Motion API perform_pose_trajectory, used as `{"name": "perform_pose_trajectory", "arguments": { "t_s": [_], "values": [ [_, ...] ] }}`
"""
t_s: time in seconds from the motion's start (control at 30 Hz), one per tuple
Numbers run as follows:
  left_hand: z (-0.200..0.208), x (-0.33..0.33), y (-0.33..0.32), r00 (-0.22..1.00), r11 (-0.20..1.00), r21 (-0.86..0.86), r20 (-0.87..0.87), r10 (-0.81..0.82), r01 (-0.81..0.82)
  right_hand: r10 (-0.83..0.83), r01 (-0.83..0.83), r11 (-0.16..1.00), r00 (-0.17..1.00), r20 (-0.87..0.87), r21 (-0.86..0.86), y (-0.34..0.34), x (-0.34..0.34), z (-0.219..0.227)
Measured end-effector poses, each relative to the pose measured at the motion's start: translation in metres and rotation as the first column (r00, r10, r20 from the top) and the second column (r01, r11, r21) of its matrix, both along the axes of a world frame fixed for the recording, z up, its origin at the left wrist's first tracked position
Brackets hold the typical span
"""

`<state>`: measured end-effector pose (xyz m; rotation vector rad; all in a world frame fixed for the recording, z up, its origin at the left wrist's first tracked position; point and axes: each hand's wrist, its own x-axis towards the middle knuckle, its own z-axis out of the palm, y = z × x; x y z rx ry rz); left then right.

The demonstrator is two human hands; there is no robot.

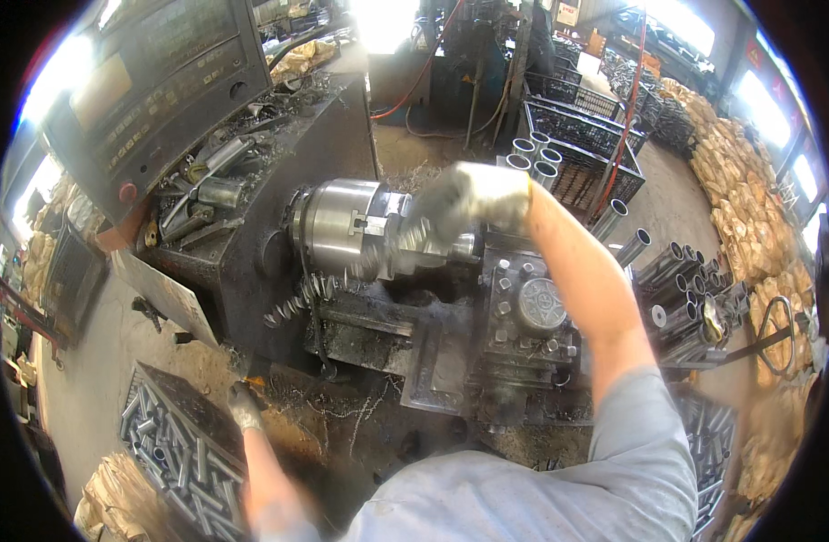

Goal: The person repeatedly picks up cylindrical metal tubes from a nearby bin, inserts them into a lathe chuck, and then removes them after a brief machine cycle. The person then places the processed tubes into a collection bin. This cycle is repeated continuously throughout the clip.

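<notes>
My right hand, in a white and grey glove, reaches over the lathe just right of its shiny chuck. Motion blurs its fingers, so their grip cannot be made out. A curly string of metal shavings hangs in front of the chuck, its upper end running up toward that hand. Partly behind the hand, a short steel tube shows near the chuck. Low on the left, my gloved left hand is beside a small orange piece at the machine's front. Its fingers are too small and dark to read.
The tool post stands right of the chuck. A crate of cut tubes sits low left. Longer tubes stand upright at the right, near black mesh crates. The control panel rises at upper left.
</notes>
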<state>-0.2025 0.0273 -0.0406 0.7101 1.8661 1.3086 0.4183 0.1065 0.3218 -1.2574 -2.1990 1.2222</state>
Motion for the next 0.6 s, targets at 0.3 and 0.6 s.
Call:
{"name": "perform_pose_trajectory", "arguments": {
  "t_s": [0.3, 0.6],
  "values": [
    [0.045, 0.097, -0.075, 0.994, 0.993, 0.090, 0.089, 0.069, -0.077, -0.727, 0.509, 0.590, 0.672, 0.138, 0.628, -0.030, 0.067, -0.016],
    [0.247, 0.331, 0.124, -0.075, 0.492, -0.055, -0.997, 0.019, 0.869, -0.817, 0.576, 0.575, 0.426, 0.387, 0.581, -0.021, 0.166, -0.058]
  ]
}}
